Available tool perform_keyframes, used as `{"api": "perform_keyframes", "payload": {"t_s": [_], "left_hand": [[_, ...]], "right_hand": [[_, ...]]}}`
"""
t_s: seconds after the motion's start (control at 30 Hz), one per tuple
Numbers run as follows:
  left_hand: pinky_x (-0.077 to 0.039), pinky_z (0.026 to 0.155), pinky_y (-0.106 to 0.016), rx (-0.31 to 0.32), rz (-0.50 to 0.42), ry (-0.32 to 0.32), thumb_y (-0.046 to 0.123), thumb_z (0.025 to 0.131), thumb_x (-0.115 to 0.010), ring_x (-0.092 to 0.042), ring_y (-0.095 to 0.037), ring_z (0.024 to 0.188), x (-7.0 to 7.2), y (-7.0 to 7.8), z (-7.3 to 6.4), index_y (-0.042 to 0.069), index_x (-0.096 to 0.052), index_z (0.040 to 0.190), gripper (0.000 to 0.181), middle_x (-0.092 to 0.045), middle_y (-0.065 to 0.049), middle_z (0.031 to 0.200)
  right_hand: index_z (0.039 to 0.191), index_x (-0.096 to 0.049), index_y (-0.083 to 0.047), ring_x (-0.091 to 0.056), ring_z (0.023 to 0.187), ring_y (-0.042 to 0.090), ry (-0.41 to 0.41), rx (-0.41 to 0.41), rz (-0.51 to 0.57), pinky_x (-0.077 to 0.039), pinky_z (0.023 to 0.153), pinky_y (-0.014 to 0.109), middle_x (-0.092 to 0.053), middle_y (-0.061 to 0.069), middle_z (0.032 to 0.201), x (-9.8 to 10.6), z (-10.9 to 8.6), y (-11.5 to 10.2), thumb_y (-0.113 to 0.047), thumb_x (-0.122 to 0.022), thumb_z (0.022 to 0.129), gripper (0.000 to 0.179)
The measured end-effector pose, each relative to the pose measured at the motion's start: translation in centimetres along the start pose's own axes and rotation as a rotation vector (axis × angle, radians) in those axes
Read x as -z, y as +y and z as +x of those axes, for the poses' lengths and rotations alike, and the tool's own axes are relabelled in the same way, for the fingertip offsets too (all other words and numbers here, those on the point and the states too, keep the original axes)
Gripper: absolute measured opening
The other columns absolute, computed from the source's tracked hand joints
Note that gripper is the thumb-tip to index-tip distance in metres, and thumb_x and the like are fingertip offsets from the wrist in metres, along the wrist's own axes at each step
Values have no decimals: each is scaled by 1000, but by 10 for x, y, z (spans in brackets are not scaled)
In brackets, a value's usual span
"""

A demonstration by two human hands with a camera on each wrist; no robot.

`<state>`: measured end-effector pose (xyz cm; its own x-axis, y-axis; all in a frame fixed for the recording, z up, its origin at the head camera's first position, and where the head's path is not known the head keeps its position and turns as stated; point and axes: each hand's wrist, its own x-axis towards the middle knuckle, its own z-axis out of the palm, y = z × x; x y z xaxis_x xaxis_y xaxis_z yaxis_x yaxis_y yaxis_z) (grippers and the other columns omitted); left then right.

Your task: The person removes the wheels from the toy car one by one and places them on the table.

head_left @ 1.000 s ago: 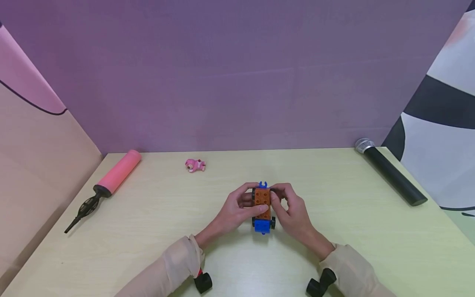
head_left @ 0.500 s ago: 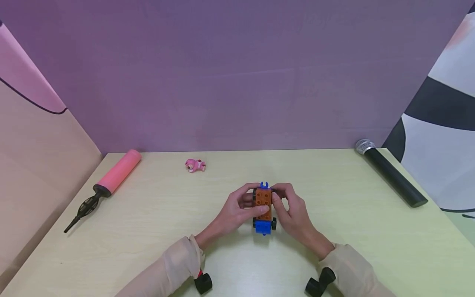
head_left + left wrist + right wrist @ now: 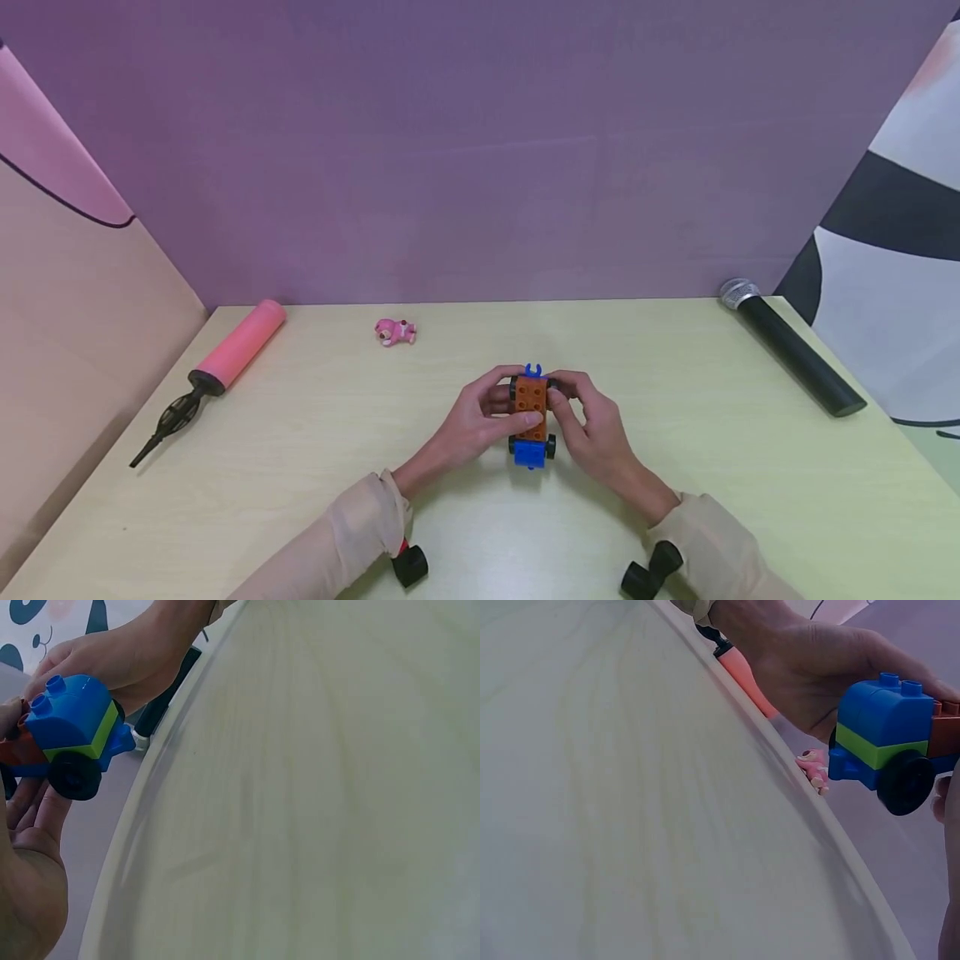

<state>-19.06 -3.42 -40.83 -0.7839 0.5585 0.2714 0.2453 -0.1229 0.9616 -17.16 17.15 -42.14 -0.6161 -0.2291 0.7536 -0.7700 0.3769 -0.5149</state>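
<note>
The toy car (image 3: 531, 398) is in the air over the tabletop (image 3: 247, 483), gripped by the left hand (image 3: 480, 417) and pinched by the right hand (image 3: 597, 429). Farther off lie a small pink bear (image 3: 395, 332), a pump (image 3: 242, 346) and a microphone (image 3: 798, 354).

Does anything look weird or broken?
A bit: the small pink bear figurine lies near the far edge of the pale wooden table instead of standing. Nothing looks spilled or broken; the orange and blue toy brick car looks whole, though the left hand and right hand hide parts.
</note>
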Motion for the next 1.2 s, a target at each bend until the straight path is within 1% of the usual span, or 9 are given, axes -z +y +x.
{"api": "perform_keyframes", "payload": {"t_s": [0.1,0.27,0.43,0.53,0.6,0.67,0.77,1.0,1.2], "left_hand": [[-59,90,-40,3,3,-8,24,99,-73,-72,-25,103,0,0,0,5,-52,145,54,-70,-20,119],[-59,90,-40,3,4,-17,22,98,-74,-72,-24,102,-1,-2,0,4,-52,145,55,-70,-21,119],[-59,90,-40,1,-3,-23,23,98,-74,-72,-21,102,-2,-4,0,2,-52,145,56,-70,-22,119],[-59,89,-41,-2,-13,-29,25,98,-75,-72,-22,102,-2,-3,1,2,-52,145,57,-70,-22,118],[-59,89,-41,-4,-14,-25,26,98,-74,-72,-23,102,-1,-3,0,2,-52,144,57,-71,-22,118],[-59,89,-41,-4,-15,-17,28,98,-74,-72,-23,103,0,-3,0,3,-53,144,57,-71,-21,118],[-59,89,-40,-3,-7,-7,32,97,-75,-72,-23,103,1,-3,0,4,-53,144,59,-71,-21,118],[-60,88,-41,-5,-17,-17,33,97,-75,-72,-22,100,2,-4,-1,3,-53,144,60,-71,-20,117],[-59,89,-39,-8,3,-27,34,97,-75,-71,-19,100,2,-3,-1,4,-54,144,60,-71,-19,117]], "right_hand": [[120,-57,5,-58,81,17,-4,26,-34,-51,74,20,-65,5,92,0,0,1,-7,-56,106,19],[115,-56,7,-54,78,15,7,72,-84,-48,69,22,-61,5,89,1,0,4,-5,-54,100,19],[111,-57,7,-53,75,15,12,101,-133,-46,67,17,-60,6,87,2,1,4,-14,-51,104,23],[112,-57,6,-55,76,15,16,73,-98,-47,70,16,-61,6,87,2,0,3,-10,-51,103,19],[114,-57,7,-59,81,14,18,26,-18,-49,77,16,-65,8,91,1,0,2,-1,-53,100,16],[116,-57,6,-63,87,13,17,-25,75,-51,84,16,-67,11,97,1,0,0,8,-54,98,18],[118,-57,6,-67,91,11,11,-63,163,-53,86,18,-69,14,102,1,1,-2,13,-55,98,22],[117,-53,7,-67,77,15,-38,-24,157,-57,72,20,-70,13,94,4,2,-2,9,-55,102,15],[114,-53,4,-62,76,14,-35,-11,95,-53,67,25,-69,9,94,5,1,1,10,-56,96,20]]}}
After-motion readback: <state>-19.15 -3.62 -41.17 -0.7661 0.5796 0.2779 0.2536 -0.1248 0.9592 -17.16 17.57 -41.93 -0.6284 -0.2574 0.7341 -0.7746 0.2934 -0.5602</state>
